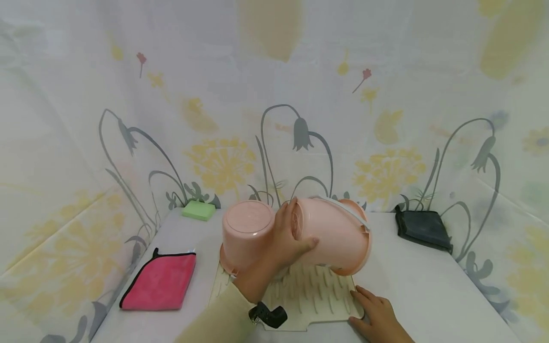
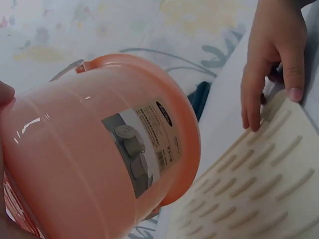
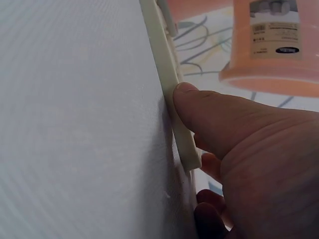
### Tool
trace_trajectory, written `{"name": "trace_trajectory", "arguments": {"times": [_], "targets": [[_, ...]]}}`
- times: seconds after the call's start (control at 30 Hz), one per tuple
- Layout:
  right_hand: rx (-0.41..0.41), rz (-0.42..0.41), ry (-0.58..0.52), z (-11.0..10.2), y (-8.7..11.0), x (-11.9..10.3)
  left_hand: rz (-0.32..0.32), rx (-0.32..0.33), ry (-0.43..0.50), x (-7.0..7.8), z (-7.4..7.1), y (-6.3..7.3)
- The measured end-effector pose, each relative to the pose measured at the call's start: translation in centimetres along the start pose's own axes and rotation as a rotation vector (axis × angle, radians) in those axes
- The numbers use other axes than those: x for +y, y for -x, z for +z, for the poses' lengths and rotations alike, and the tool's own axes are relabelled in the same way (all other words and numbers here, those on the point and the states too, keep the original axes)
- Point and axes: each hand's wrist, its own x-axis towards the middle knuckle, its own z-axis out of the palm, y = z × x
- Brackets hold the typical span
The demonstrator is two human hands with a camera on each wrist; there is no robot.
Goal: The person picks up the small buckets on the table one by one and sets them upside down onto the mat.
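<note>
My left hand (image 1: 287, 238) grips a pink bucket (image 1: 334, 233) at its base, fingers and thumb spread around it. The bucket lies tilted on its side above the cream ridged draining board (image 1: 317, 295), mouth to the right, with a grey handle along its upper side. A printed label (image 2: 144, 144) shows on its wall in the left wrist view. A second pink bucket (image 1: 246, 228) stands upside down at the board's left, partly behind my left hand. My right hand (image 1: 379, 317) holds the board's front right corner, thumb (image 3: 199, 107) against the edge.
A pink cloth (image 1: 160, 282) with black trim lies at the left on the white table (image 1: 411, 281). A green sponge (image 1: 198, 210) is at the back left. A dark folded cloth or pouch (image 1: 422, 229) lies at the back right. Patterned curtain (image 1: 274, 81) surrounds the table.
</note>
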Motion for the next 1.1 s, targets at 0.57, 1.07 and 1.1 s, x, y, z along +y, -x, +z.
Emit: {"name": "trace_trajectory", "arguments": {"times": [0.57,1.07,1.1], "targets": [[0.002,0.014,-0.082,-0.1,0.4,0.2,0.025,-0.183,-0.374,2.1,-0.4,-4.7],[0.008,0.065,-0.079,0.1,0.3,0.1,-0.024,-0.282,-0.674,2.4,-0.2,-6.4],[0.009,0.064,-0.073,0.1,0.3,0.1,-0.026,-0.292,-0.684,2.4,-0.2,-6.4]]}}
